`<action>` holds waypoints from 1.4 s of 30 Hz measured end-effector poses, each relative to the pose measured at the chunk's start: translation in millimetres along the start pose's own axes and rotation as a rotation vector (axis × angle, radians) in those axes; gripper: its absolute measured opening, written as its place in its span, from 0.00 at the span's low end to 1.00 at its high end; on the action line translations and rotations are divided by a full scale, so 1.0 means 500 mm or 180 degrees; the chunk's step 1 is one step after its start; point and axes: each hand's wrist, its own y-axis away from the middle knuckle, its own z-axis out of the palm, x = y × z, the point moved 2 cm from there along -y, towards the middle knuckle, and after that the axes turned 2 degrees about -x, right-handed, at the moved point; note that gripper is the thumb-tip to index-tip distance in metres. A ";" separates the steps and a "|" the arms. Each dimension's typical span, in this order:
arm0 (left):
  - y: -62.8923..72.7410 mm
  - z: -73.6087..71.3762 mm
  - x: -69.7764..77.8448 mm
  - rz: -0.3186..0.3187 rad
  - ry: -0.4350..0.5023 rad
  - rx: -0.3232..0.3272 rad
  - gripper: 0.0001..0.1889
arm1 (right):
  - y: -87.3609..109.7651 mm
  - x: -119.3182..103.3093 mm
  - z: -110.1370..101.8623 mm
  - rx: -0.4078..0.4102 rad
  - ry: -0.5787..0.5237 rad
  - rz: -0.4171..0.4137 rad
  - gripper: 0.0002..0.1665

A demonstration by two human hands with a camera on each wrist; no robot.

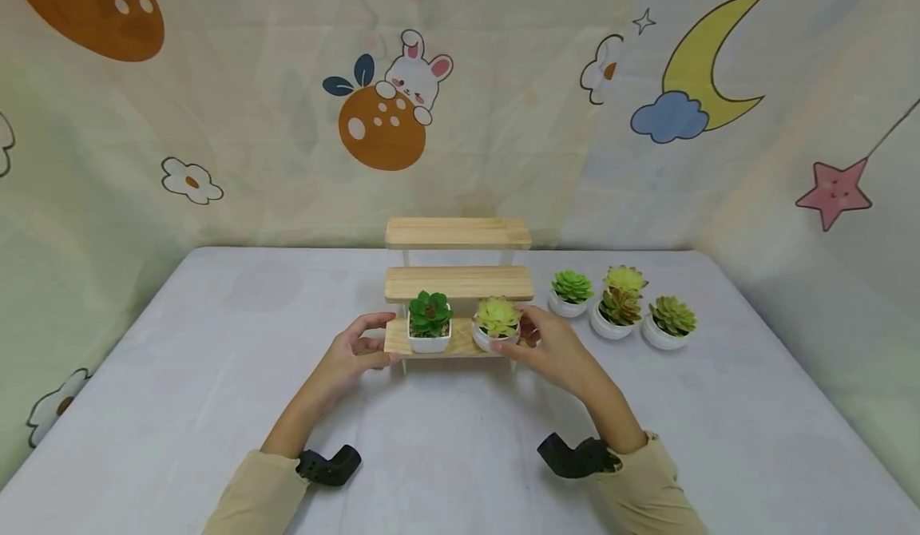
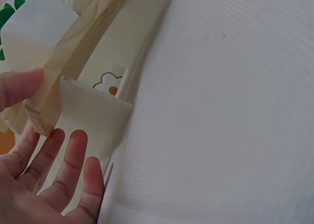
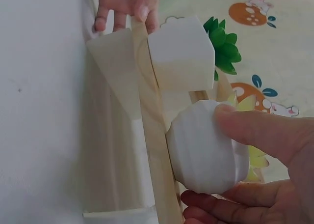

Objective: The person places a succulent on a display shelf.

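A three-tier wooden plant stand (image 1: pixel 460 281) stands on the table. My left hand (image 1: pixel 354 351) pinches the left end of its lowest board (image 2: pixel 81 49), thumb on top and fingertips beneath. On that board, toward the left, sits a dark green succulent in a square white pot (image 1: pixel 430 343). To its right is a yellow-green succulent in a round white pot (image 3: pixel 206 148). My right hand (image 1: pixel 557 351) grips this round pot between thumb and fingers, its base right at the board's surface. The two upper boards hold nothing.
Right of the stand are several more potted succulents: a bright green one (image 1: pixel 571 287), a yellowish one (image 1: pixel 625 279) behind a reddish-green one (image 1: pixel 618 311), and an olive one (image 1: pixel 672 319). A printed cloth backdrop (image 1: pixel 503 136) hangs behind the white-covered table (image 1: pixel 237 375).
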 end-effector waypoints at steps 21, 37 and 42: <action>-0.003 0.004 -0.001 -0.0001 0.0034 0.0014 0.32 | 0.003 0.002 0.001 0.0042 -0.0231 0.0203 0.40; -0.001 0.002 -0.001 -0.0007 -0.0001 0.0021 0.31 | 0.004 0.004 0.003 -0.0044 -0.0369 0.0256 0.42; -0.001 0.002 -0.001 0.0006 -0.0011 0.0028 0.32 | 0.009 0.007 -0.004 -0.0104 -0.0450 0.0129 0.40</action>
